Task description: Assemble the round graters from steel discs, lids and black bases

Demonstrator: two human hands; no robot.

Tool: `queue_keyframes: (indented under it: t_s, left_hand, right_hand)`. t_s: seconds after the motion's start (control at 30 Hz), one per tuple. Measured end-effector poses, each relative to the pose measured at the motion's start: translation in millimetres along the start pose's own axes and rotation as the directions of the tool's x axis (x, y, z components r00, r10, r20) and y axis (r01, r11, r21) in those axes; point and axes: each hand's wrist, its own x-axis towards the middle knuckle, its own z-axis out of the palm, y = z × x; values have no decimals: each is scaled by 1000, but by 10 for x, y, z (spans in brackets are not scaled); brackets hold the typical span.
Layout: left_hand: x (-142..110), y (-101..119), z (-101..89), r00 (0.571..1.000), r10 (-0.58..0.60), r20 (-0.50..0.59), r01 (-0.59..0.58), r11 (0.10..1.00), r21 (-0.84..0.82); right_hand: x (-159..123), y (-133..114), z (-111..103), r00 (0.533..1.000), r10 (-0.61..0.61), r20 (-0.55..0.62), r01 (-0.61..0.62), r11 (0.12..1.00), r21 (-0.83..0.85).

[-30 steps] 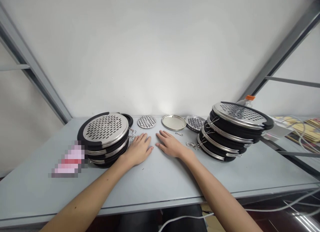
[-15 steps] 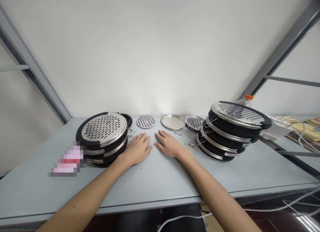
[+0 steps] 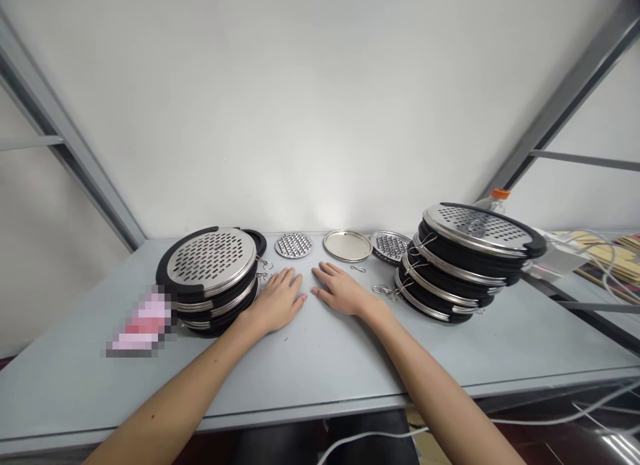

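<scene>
The left hand (image 3: 276, 300) and right hand (image 3: 343, 291) lie flat and open on the counter (image 3: 320, 365), their grip released and holding nothing. The left stack of black-rimmed graters (image 3: 210, 265) sits just beside the left hand; the right stack of black-rimmed graters (image 3: 475, 228) stands at center right. Between them, a studded disc (image 3: 293, 245), plain steel disc (image 3: 347, 245), perforated disc (image 3: 389, 246) and wire hook (image 3: 357, 269) remain loose, unstacked.
</scene>
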Motion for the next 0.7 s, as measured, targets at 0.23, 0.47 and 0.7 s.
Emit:
queue_keyframes:
  t_s: [0.23, 0.47, 0.7]
  left_hand:
    - [-2, 0, -1, 1000, -9, 21, 9, 1000, 3]
    - [-3, 10, -3, 999, -9, 36, 8, 1000, 22]
    - [4, 9, -4, 999, 1, 35, -1, 1000, 17]
  right_hand:
    - [2, 10, 4, 1000, 0, 13, 1, 1000, -20]
    - [-1, 11, -16, 1000, 4, 12, -4, 999, -41]
    - [-12, 11, -25, 1000, 3, 7, -3, 999, -39]
